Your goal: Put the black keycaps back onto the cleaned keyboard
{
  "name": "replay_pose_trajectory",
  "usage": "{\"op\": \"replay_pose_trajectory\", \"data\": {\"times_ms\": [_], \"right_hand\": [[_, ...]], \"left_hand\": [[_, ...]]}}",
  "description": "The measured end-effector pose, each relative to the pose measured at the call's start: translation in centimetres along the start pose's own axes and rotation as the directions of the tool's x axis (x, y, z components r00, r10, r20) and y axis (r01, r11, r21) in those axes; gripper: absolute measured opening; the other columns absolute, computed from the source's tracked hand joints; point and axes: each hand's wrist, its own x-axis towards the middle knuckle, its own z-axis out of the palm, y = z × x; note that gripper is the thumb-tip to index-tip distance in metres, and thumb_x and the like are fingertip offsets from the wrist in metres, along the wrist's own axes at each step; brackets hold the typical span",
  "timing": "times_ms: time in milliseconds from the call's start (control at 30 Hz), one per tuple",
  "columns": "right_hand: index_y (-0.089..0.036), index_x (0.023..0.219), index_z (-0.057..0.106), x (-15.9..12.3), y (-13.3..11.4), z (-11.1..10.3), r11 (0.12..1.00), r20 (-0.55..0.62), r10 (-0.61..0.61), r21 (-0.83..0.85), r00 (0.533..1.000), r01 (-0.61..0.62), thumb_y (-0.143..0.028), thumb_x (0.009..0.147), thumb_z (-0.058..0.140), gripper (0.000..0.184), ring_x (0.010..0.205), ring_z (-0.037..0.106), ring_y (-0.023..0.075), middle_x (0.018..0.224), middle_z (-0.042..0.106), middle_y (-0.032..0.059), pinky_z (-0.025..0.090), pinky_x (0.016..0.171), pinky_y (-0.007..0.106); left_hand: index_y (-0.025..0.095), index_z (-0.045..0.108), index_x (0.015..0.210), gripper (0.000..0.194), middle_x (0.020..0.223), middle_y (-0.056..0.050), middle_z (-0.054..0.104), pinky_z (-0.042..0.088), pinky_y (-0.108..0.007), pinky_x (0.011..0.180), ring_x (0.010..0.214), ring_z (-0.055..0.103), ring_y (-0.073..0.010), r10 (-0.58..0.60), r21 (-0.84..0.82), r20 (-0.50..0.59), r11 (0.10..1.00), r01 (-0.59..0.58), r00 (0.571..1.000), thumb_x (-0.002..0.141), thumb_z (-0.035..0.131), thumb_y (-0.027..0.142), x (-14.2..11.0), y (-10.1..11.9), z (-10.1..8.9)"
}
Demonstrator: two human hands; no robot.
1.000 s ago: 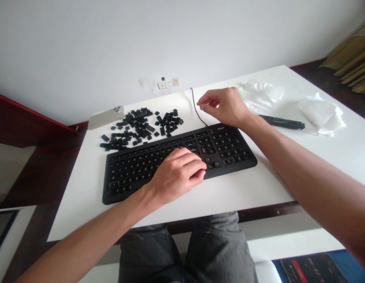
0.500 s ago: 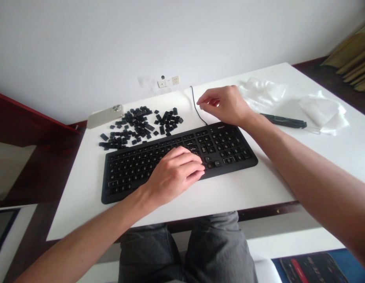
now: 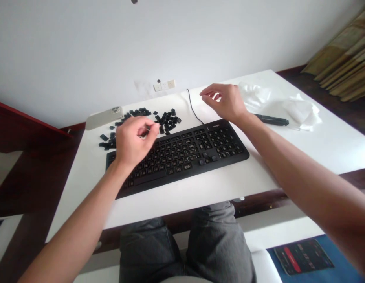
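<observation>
- Across the white table (image 3: 176,200), a black keyboard (image 3: 170,153) lies at a slant in front of the person, its rows mostly stripped to bare key sockets (a few dark caps sit in the arrow cluster, towards the right half).
- Over the keyboard's left end and the nearer part of the loose keycaps (image 3: 167,121), the left hand (image 3: 131,137) is raised, hiding what lies beneath; its thumb and forefinger are pinched together, though I cannot tell whether a small cap is caught between them.
- Above the keyboard's far right edge, the right hand (image 3: 226,101) has its fingers bent towards the thumb; whether the tips meet, or hold something tiny, I cannot tell.
- Beyond the keyboard, on the left, the keycaps are scattered in a loose heap, with a smaller cluster just to its right.
- Beside the heap, at the far left, a pale phone (image 3: 101,119) lies with its camera side up.
- Between the keycap clusters and the right hand, a thin dark cable (image 3: 190,104) runs from the keyboard's back edge to the table's far side.
- Past the right wrist lie a slim black object (image 3: 275,120), partly covered by the forearm, and a clear plastic bag (image 3: 254,96); crumpled white material (image 3: 301,111) rests further right.
- Behind the table, wall sockets (image 3: 164,85) are set low in the pale wall (image 3: 200,39).
</observation>
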Motion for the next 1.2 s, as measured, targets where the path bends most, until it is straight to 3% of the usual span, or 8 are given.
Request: {"op": "replay_pose_trajectory", "data": {"times_ms": [200, 400, 467, 633, 833, 933, 1033, 1200], "right_hand": [[-0.024, 0.116, 0.076, -3.2, -9.0, -0.2, 0.994, -0.113, -0.075, -0.089, 0.991, 0.065, -0.038, 0.109, 0.053, 0.028, 0.109, 0.07, 0.0261, 0.117, 0.081, 0.0071, 0.056, 0.097, 0.045], [-0.022, 0.12, 0.074, -4.1, -17.4, -2.8, 0.936, -0.144, -0.337, -0.158, 0.93, 0.314, -0.04, 0.114, 0.049, 0.031, 0.12, 0.064, 0.0256, 0.117, 0.078, 0.0061, 0.048, 0.108, 0.046], [-0.021, 0.125, 0.073, -5.1, -17.1, -1.5, 0.931, -0.123, -0.341, -0.185, 0.932, 0.316, -0.041, 0.114, 0.047, 0.035, 0.12, 0.064, 0.026, 0.122, 0.077, 0.0078, 0.047, 0.111, 0.048], [-0.021, 0.145, 0.067, -7.8, -13.1, 4.5, 0.918, 0.323, -0.185, -0.281, 0.928, 0.28, -0.063, 0.107, 0.053, 0.058, 0.144, 0.051, 0.0383, 0.144, 0.07, 0.0151, 0.043, 0.118, 0.06], [-0.021, 0.141, 0.069, -3.5, -13.9, 1.4, 0.905, 0.152, -0.279, -0.287, 0.948, 0.313, -0.055, 0.109, 0.051, 0.05, 0.14, 0.054, 0.0359, 0.14, 0.072, 0.0129, 0.04, 0.121, 0.058], [-0.021, 0.123, 0.076, -3.3, -14.4, -0.7, 0.899, 0.219, -0.279, -0.284, 0.935, 0.335, -0.044, 0.109, 0.055, 0.035, 0.122, 0.066, 0.031, 0.122, 0.078, 0.0104, 0.048, 0.113, 0.052], [-0.025, 0.107, 0.079, -7.2, -14.1, -1.1, 0.904, 0.227, -0.25, -0.295, 0.941, 0.311, -0.033, 0.108, 0.056, 0.024, 0.107, 0.071, 0.0273, 0.104, 0.079, 0.0057, 0.054, 0.105, 0.049], [-0.022, 0.131, 0.074, -16.9, -12.9, 0.2, 0.921, -0.022, -0.13, -0.373, 0.991, 0.113, -0.025, 0.104, 0.063, 0.03, 0.114, 0.072, 0.0295, 0.127, 0.071, 0.0149, 0.061, 0.098, 0.048]], "left_hand": [[0.016, 0.04, 0.056, 0.044, 0.052, 0.008, 0.031, 0.026, -0.023, 0.056, 0.051, 0.028, -0.0043, -0.201, 0.06, -0.17, 0.975, 0.214, 0.965, 0.091, 0.068, 0.02, 0.2, -7.3, -4.0], [0.018, 0.03, 0.054, 0.045, 0.055, 0.007, 0.017, 0.016, -0.027, 0.057, 0.056, 0.022, -0.0069, -0.381, 0.044, -0.381, 0.903, 0.428, 0.842, 0.087, 0.061, 0.015, -0.5, -12.8, -5.3], [0.017, 0.029, 0.055, 0.046, 0.055, 0.007, 0.018, 0.017, -0.026, 0.058, 0.056, 0.022, -0.0071, -0.384, 0.043, -0.388, 0.9, 0.433, 0.838, 0.087, 0.061, 0.015, -0.6, -13.4, -5.4], [0.018, 0.031, 0.056, 0.046, 0.055, 0.007, 0.02, 0.021, -0.025, 0.06, 0.058, 0.025, -0.0077, -0.411, 0.071, -0.38, 0.88, 0.469, 0.829, 0.09, 0.062, 0.015, -0.8, -13.6, -5.8], [0.019, 0.031, 0.057, 0.046, 0.056, 0.007, 0.022, 0.022, -0.027, 0.062, 0.06, 0.025, -0.0088, -0.443, 0.056, -0.356, 0.869, 0.492, 0.823, 0.091, 0.062, 0.015, -0.7, -13.6, -5.8], [0.02, 0.032, 0.057, 0.045, 0.055, 0.006, 0.023, 0.023, -0.029, 0.062, 0.06, 0.025, -0.01, -0.461, 0.018, -0.346, 0.868, 0.497, 0.817, 0.091, 0.062, 0.016, -0.8, -14.0, -5.6], [0.02, 0.033, 0.057, 0.044, 0.055, 0.006, 0.025, 0.023, -0.029, 0.062, 0.059, 0.027, -0.0104, -0.47, -0.004, -0.35, 0.866, 0.5, 0.81, 0.09, 0.062, 0.018, -1.0, -14.6, -5.4], [0.02, 0.029, 0.057, 0.046, 0.054, 0.006, 0.024, 0.022, -0.029, 0.061, 0.058, 0.027, -0.0099, -0.5, -0.052, -0.339, 0.856, 0.514, 0.797, 0.091, 0.06, 0.019, -1.1, -15.1, -5.2]]}}
